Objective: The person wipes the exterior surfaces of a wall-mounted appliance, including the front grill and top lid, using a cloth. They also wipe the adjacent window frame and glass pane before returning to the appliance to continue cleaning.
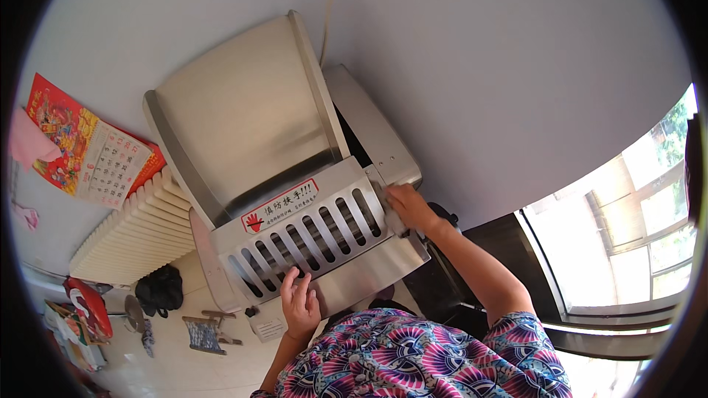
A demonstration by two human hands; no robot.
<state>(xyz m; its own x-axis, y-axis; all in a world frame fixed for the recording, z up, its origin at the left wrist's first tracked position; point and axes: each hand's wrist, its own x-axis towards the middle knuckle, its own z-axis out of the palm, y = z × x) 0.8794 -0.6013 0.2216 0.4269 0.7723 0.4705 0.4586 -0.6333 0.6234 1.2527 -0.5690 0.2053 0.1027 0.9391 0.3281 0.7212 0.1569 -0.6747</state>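
Observation:
A stainless steel machine, seemingly a dough sheeter, stands before me with a broad sloping feed tray on top. Below the tray lies a slotted metal guard, and rollers show through its slots. The guard bears a warning label with a red hand sign. My right hand presses a grey cloth against the machine's right end, beside the guard. At the guard's lower edge my left hand rests with fingers apart and nothing in it. A smooth metal outlet plate slopes between the hands.
A cream radiator and a wall calendar are to the left. On the floor sit a small folding stool and a black bag. A cable hangs down the wall behind. Dark furniture and a bright window lie right.

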